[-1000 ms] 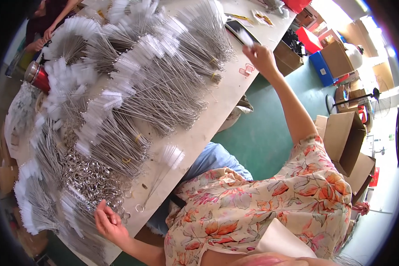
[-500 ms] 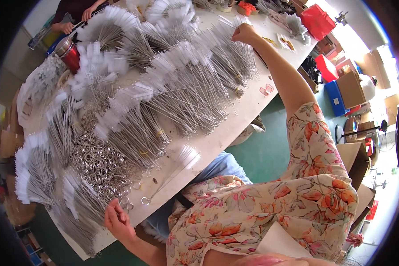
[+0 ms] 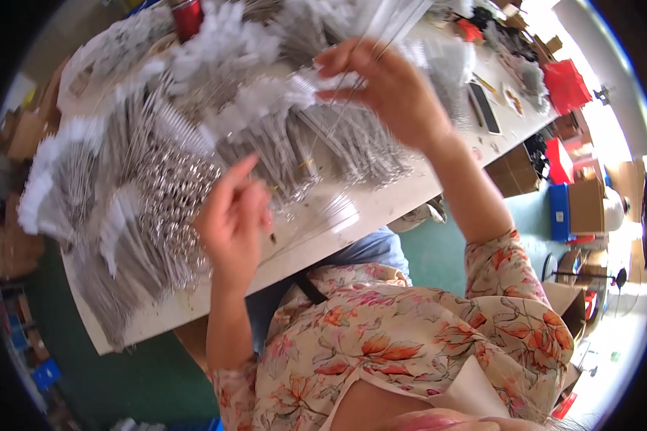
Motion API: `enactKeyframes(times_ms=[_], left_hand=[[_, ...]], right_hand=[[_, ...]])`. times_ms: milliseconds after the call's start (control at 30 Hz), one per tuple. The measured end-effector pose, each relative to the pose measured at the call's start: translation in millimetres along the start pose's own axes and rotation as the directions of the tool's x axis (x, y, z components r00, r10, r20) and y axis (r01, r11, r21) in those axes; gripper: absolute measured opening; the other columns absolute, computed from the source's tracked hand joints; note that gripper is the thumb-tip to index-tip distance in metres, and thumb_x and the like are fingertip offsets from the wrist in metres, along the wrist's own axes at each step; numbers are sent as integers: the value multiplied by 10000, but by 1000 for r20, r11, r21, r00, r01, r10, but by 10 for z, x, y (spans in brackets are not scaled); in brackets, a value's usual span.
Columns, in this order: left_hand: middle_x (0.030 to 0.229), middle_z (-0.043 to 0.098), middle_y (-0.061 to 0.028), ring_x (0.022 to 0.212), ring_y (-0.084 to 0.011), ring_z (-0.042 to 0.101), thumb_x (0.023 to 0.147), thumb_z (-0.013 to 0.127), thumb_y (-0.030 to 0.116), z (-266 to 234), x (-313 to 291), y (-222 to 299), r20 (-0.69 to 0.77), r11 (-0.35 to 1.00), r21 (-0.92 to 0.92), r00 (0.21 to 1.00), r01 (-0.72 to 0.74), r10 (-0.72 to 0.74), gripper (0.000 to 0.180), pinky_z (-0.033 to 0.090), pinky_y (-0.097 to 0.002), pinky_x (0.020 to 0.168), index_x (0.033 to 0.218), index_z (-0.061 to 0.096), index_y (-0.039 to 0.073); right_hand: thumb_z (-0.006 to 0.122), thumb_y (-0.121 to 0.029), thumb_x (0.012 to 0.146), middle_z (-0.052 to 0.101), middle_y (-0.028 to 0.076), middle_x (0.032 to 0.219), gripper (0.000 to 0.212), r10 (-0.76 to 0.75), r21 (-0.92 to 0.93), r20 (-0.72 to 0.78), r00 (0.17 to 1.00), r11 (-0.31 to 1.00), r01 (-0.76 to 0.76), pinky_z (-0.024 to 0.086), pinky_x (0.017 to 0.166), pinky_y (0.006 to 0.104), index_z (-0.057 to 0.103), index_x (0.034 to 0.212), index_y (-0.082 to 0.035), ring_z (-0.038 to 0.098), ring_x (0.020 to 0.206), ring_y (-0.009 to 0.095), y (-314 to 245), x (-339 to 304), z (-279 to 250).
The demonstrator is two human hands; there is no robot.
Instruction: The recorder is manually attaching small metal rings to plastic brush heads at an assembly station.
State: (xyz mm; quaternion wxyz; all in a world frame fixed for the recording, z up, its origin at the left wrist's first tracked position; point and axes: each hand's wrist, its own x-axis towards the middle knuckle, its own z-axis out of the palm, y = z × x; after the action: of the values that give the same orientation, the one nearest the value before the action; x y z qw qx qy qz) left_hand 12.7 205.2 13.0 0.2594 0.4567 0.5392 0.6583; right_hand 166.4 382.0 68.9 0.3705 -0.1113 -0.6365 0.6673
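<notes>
My right hand is raised over the table, closed on a few thin straw-type wire brushes. Their white bristle ends point up and away, and the wire stems run down past my fingers. My left hand, somewhat blurred, hovers by the heap of metal rings with its index finger stretched and the others loosely bent; I see nothing in it. Bundles of similar brushes lie beyond both hands. Closer to me, a few loose brushes rest near the table's front edge.
More brush bundles cover the left of the table. A red cylindrical container stands at the back. Toward the right lie a dark phone-like slab and a red bag. Cardboard boxes stand beyond the right edge.
My right hand has come back from the far bundles toward me, now with brushes in it. My left hand has risen and moved right from the front of the rings. The view has shifted.
</notes>
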Motion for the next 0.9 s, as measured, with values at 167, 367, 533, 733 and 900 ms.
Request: enactKeyframes(times_ms=[167,367,533,733,900], left_hand=[[794,564,-42,626,-153,551,846,490,-30,237,266,-74,31,845,412,932,-341,361,127,464,-276,608,945,567,-7],[1085,457,-151,841,-230,630,827,541,-74,70,-74,-138,-181,884,-456,983,-99,17,186,530,-275,721,1007,503,-43],[1068,493,-130,872,-242,573,729,680,-24,164,-214,-330,141,649,422,753,-633,642,251,497,-306,719,971,619,-5],[1246,416,-151,1103,-260,457,667,786,233,-431,-121,-145,13,805,384,875,-452,485,761,412,-342,874,1285,404,8],[1269,407,-145,1112,-255,465,630,816,251,-198,-225,128,401,913,-396,913,102,71,881,418,-316,837,1314,313,18]], right_hand=[[502,-176,925,540,49,1006,246,22,-181,24,999,983,-18,434,828,281,496,1126,-35,496,964,112,310,-329,819],[513,-251,916,600,94,1008,317,247,-68,-86,965,965,-253,455,848,286,577,1139,-36,541,1018,158,558,-567,602],[445,-177,944,614,55,906,211,403,756,-50,914,613,-229,488,725,235,573,1004,-20,567,787,104,699,-667,877],[490,-149,923,557,5,725,190,516,-201,111,849,849,-489,395,559,211,603,913,3,460,587,54,382,-677,684],[517,-116,905,558,19,733,159,365,-266,229,902,915,-303,428,618,235,584,894,27,499,662,84,341,-731,1002]])
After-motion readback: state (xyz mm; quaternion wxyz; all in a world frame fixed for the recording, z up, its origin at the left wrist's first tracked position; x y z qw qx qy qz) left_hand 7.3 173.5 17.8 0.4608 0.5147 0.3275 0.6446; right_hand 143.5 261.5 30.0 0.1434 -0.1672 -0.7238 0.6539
